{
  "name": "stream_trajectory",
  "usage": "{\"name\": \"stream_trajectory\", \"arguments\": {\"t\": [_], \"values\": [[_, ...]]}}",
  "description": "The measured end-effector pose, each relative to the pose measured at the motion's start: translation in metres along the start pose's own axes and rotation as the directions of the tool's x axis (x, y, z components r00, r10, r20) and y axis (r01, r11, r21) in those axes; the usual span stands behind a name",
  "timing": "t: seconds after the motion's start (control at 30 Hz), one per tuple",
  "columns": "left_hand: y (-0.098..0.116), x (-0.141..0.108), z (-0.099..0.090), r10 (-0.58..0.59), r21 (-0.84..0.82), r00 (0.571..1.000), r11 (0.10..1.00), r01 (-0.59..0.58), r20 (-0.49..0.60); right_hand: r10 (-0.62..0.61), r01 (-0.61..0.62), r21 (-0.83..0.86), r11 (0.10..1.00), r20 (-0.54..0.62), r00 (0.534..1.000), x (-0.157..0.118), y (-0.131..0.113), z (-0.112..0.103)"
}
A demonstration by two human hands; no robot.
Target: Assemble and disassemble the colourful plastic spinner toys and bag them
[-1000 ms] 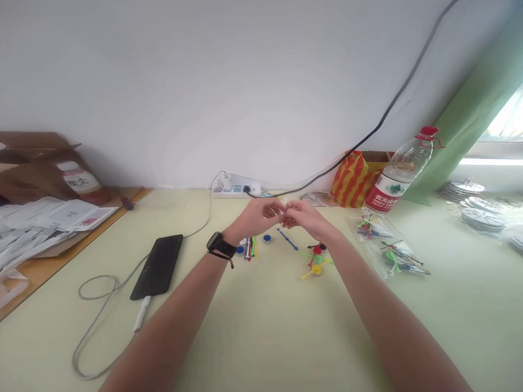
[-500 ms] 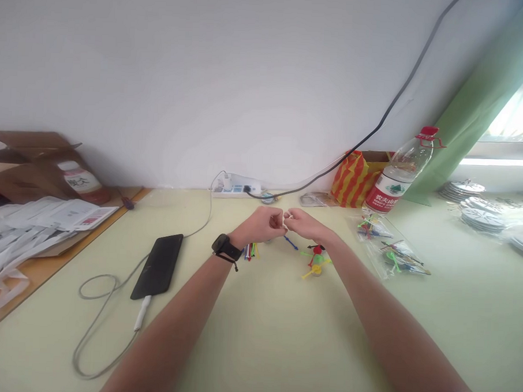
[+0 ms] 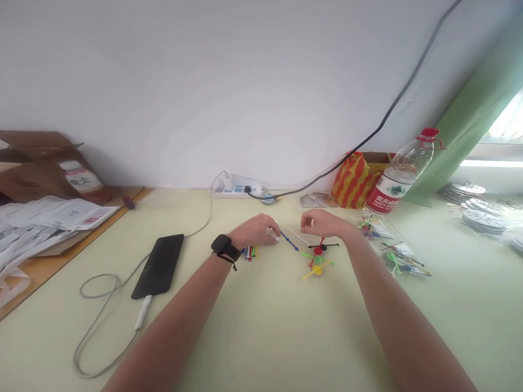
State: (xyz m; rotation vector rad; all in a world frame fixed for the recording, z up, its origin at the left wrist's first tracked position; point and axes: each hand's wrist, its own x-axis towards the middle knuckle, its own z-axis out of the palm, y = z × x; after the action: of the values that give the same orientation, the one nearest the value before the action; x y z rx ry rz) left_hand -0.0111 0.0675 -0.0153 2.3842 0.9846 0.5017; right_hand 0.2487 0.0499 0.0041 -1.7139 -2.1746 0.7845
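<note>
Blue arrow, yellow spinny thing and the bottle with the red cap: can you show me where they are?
Blue arrow (image 3: 289, 241): head view, on the middle of its shaft.
Yellow spinny thing (image 3: 317, 270): head view, on its round centre.
Bottle (image 3: 391, 186): head view, on its label.

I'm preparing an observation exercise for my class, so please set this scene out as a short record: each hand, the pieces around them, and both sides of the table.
Left hand: pinches a small white piece
Right hand: fingers curled, near a white stick; grip unclear
Between hands: blue arrow, lying flat
Nearer the camera than the right hand: black arrow, yellow arrow
Left side: dark phone, cable attached
Right side: red-capped bottle, clear bags of coloured parts
</note>
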Motion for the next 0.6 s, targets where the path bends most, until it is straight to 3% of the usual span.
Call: {"name": "stream_trajectory", "arguments": {"t": [0.17, 0.37, 0.5, 0.6], "values": [[-0.016, -0.005, -0.014, -0.077, -0.001, 0.996, 0.997, 0.077, 0.047, 0.107, -0.090, -0.089, 0.992, 0.211, 0.972, -0.015, 0.011, -0.022], [-0.029, -0.007, -0.021, -0.100, -0.024, 0.991, 0.994, 0.102, 0.090, 0.207, -0.169, -0.148, 0.975, 0.300, 0.931, -0.016, 0.013, -0.022], [-0.027, -0.005, -0.018, -0.121, 0.012, 0.989, 0.993, 0.121, 0.088, 0.226, -0.192, -0.132, 0.972, 0.324, 0.919, -0.016, 0.015, -0.025], [-0.022, -0.004, -0.019, -0.121, 0.054, 0.988, 0.992, 0.116, 0.097, 0.246, -0.187, -0.180, 0.966, 0.403, 0.882, -0.014, 0.017, -0.027]]}}
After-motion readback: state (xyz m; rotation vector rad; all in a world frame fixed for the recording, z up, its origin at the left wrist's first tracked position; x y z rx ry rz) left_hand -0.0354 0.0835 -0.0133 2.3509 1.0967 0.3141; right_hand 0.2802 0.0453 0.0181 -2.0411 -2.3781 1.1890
